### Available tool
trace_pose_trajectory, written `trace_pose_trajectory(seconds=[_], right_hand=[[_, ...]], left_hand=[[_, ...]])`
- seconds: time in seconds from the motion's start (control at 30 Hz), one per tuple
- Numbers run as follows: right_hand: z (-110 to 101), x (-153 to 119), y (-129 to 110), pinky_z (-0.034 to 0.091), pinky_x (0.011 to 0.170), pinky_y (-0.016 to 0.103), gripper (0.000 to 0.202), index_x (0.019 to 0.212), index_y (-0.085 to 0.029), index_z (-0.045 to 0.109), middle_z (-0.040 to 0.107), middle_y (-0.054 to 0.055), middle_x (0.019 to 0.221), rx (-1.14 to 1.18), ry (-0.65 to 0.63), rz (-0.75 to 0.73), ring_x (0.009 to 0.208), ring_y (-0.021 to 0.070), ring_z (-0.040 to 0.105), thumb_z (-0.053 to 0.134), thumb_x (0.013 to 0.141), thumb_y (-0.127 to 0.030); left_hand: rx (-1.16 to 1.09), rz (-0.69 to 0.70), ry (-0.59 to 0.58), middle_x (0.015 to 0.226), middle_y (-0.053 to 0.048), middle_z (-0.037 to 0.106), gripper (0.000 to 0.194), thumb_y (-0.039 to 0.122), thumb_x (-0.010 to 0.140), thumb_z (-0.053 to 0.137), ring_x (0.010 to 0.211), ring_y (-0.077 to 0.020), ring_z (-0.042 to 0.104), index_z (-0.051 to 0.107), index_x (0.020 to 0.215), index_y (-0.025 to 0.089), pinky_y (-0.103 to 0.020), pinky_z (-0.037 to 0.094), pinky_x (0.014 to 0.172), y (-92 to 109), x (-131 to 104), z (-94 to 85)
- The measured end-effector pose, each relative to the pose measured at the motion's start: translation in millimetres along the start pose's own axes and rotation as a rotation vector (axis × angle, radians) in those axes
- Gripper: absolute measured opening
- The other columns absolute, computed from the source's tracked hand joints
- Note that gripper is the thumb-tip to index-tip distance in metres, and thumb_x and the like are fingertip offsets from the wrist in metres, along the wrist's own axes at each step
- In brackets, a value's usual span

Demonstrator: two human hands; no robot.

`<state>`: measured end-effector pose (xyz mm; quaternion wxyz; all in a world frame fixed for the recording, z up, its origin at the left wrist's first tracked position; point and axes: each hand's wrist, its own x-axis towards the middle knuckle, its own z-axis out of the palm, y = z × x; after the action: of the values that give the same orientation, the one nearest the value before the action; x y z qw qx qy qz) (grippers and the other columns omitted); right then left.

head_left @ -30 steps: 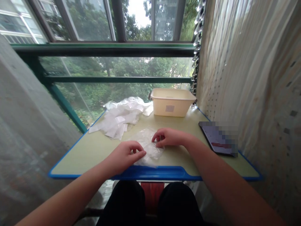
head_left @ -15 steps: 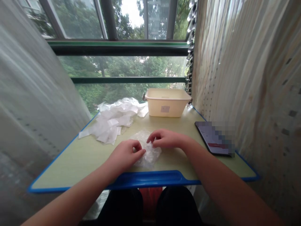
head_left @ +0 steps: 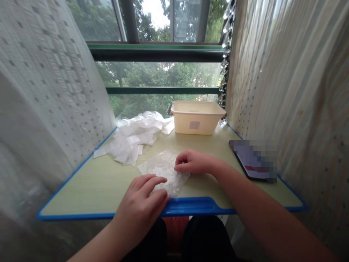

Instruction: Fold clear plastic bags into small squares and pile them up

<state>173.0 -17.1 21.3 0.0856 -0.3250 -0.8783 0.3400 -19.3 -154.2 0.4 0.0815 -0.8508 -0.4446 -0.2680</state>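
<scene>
Blue-edged table (head_left: 89, 182): spans the scene. Heap of white plastic bags (head_left: 131, 136) far left; cream plastic tub (head_left: 181, 124) far right of it. Clear plastic bag (head_left: 160, 168) lies crumpled near centre, one corner pointing left; long axis unclear. Left hand (head_left: 143, 200) open, fingers spread at its near-left edge. Right hand (head_left: 192, 162) curled at its right side; cannot tell whether it pinches film.

Phone (head_left: 245, 160) at right; curtains (head_left: 278, 72) both sides; green railing (head_left: 163, 90), trees (head_left: 152, 76) beyond.
</scene>
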Motion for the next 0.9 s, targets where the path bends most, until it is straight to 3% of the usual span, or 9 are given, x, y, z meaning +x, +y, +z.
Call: trace_pose_trajectory(seconds=[0.17, 0.27, 0.33, 0.43, 0.53, 0.67, 0.83, 0.9], right_hand=[[1, 0, -2, 0.034, 0.048, 0.019, 0.024, 0.078, -0.015, 0.065, 0.058, -0.001, 0.063, -0.014, 0.024, 0.004, 0.055, 0.0099, 0.049, 0.051, 0.075, -0.035], [0, 0, -4, 0.035, 0.049, 0.019, 0.023, 0.078, -0.015, 0.065, 0.057, -0.001, 0.063, -0.026, 0.044, -0.011, 0.056, 0.0098, 0.049, 0.051, 0.074, -0.033], [0, 1, -4, 0.035, 0.051, 0.019, 0.020, 0.078, -0.015, 0.065, 0.058, 0.000, 0.065, -0.029, 0.064, -0.022, 0.058, 0.0101, 0.050, 0.051, 0.074, -0.030], [-1, 1, -5, 0.037, 0.055, 0.020, 0.018, 0.081, -0.015, 0.065, 0.060, 0.001, 0.070, -0.034, 0.092, -0.011, 0.062, 0.0109, 0.051, 0.050, 0.073, -0.023], [-1, 1, -3, 0.037, 0.056, 0.021, 0.022, 0.088, -0.017, 0.064, 0.059, 0.000, 0.072, -0.078, 0.108, 0.016, 0.062, 0.0110, 0.050, 0.052, 0.069, -0.019], [1, 0, -1, 0.039, 0.062, 0.022, 0.035, 0.098, -0.019, 0.060, 0.055, 0.001, 0.084, -0.115, 0.183, -0.013, 0.071, 0.0123, 0.050, 0.059, 0.063, -0.016], [-2, -5, 0, 0.039, 0.063, 0.022, 0.014, 0.079, -0.020, 0.067, 0.053, 0.002, 0.086, -0.124, 0.120, -0.063, 0.066, 0.0102, 0.049, 0.058, 0.069, -0.020], [-7, -9, -2, 0.039, 0.064, 0.023, 0.015, 0.079, -0.021, 0.070, 0.054, 0.002, 0.087, -0.129, 0.084, -0.047, 0.065, 0.0102, 0.050, 0.058, 0.072, -0.027]], left_hand=[[-0.047, -0.020, 0.034, 0.093, -0.005, 0.063, 0.010, 0.020, 0.081, 0.052, 0.092, -0.0209, 0.052, 0.059, 0.087, 0.019, -0.038, 0.043, 0.082, 4, 0, -1.5], [-0.030, -0.042, -0.003, 0.106, -0.007, 0.060, 0.025, 0.026, 0.081, 0.052, 0.099, -0.0224, 0.051, 0.057, 0.104, 0.019, -0.040, 0.042, 0.087, -4, 9, -5.2], [-0.021, 0.008, -0.118, 0.119, -0.006, 0.055, 0.030, 0.029, 0.082, 0.051, 0.108, -0.0236, 0.048, 0.054, 0.111, 0.022, -0.041, 0.039, 0.092, -14, 19, -10.3], [-0.064, 0.190, -0.370, 0.130, -0.002, 0.047, 0.036, 0.033, 0.083, 0.049, 0.120, -0.0244, 0.039, 0.050, 0.118, 0.027, -0.040, 0.036, 0.096, -30, 38, -18.9], [-0.110, 0.276, -0.477, 0.129, -0.001, 0.048, 0.036, 0.034, 0.084, 0.047, 0.118, -0.0234, 0.042, 0.049, 0.120, 0.028, -0.039, 0.036, 0.097, -39, 51, -21.9], [-0.170, 0.289, -0.478, 0.124, -0.004, 0.052, 0.038, 0.037, 0.081, 0.051, 0.110, -0.0237, 0.049, 0.050, 0.118, 0.026, -0.038, 0.038, 0.092, -41, 52, -16.4], [-0.160, 0.261, -0.478, 0.127, -0.004, 0.050, 0.041, 0.042, 0.081, 0.048, 0.114, -0.0258, 0.045, 0.049, 0.119, 0.026, -0.042, 0.036, 0.094, -41, 44, -11.5], [-0.159, 0.267, -0.482, 0.128, -0.003, 0.049, 0.041, 0.040, 0.082, 0.047, 0.115, -0.0256, 0.044, 0.047, 0.121, 0.026, -0.042, 0.035, 0.096, -42, 42, -11.9]])
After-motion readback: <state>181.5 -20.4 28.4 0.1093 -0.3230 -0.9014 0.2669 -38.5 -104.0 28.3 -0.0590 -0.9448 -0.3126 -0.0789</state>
